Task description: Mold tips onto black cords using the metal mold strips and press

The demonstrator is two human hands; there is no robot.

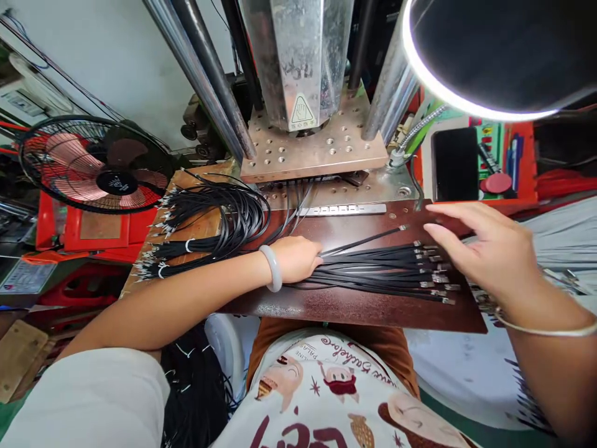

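A fanned row of black cables lies flat on the dark brown bench, metal plug ends pointing right. The left hand has its grip closed around their left ends; the right hand hovers open-fingered over the plugs. Tied cable bundles crowd the bench's left. Behind stands a press plate; a fan sits far left.

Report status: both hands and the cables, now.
Left hand closed on black cable bundle, grip shut. Right hand open, fingers spread over the metal connector ends. Bundle flat on brown board. Nothing in the way.
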